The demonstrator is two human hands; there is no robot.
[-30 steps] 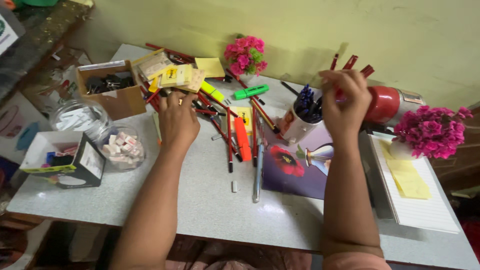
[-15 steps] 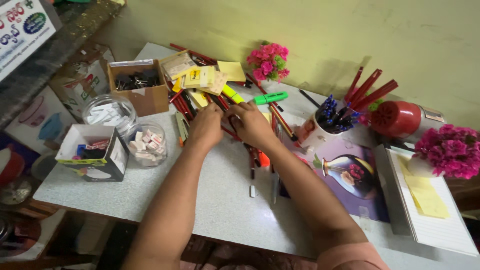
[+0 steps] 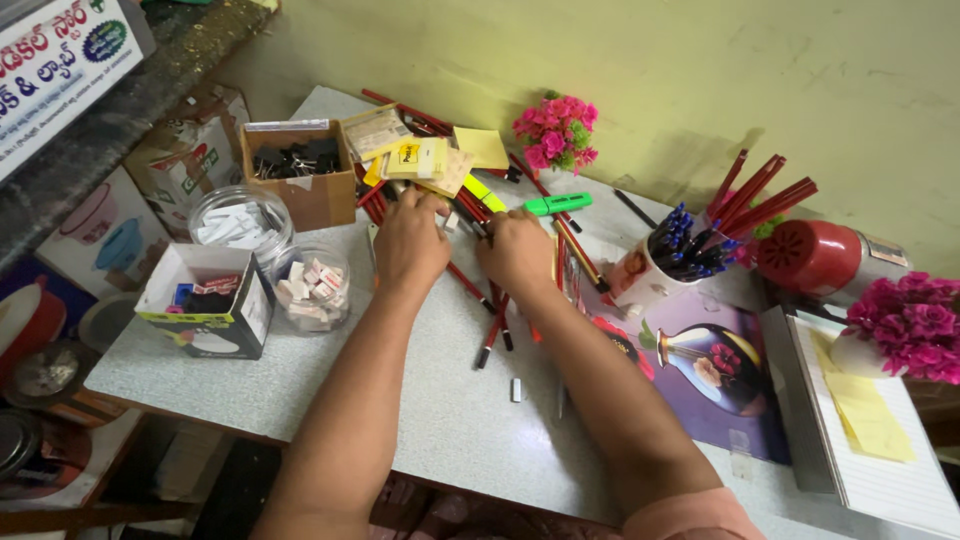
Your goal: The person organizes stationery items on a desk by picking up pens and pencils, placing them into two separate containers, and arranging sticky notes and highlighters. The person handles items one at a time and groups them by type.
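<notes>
My left hand (image 3: 410, 243) and my right hand (image 3: 518, 255) lie side by side on a heap of red pencils and pens (image 3: 482, 288) in the middle of the grey table (image 3: 200, 360). Both hands are curled over the heap, fingers down among the pencils; what each one grips is hidden. Just beyond the fingers lie yellow sticky-note pads (image 3: 420, 160) and a green highlighter (image 3: 556, 205). A white cup of blue pens (image 3: 668, 262) stands to the right of my right hand.
A cardboard box of black clips (image 3: 298, 172), two clear jars (image 3: 312, 288) and a small open box (image 3: 205, 300) stand at left. A red holder with pencils (image 3: 812, 255), pink flowers (image 3: 556, 132), a purple card (image 3: 715, 370) and a lined notepad (image 3: 880, 440) are at right.
My right hand has come down from the red holder at the right to the pencil heap beside my left hand. The camera view has shifted to the left.
</notes>
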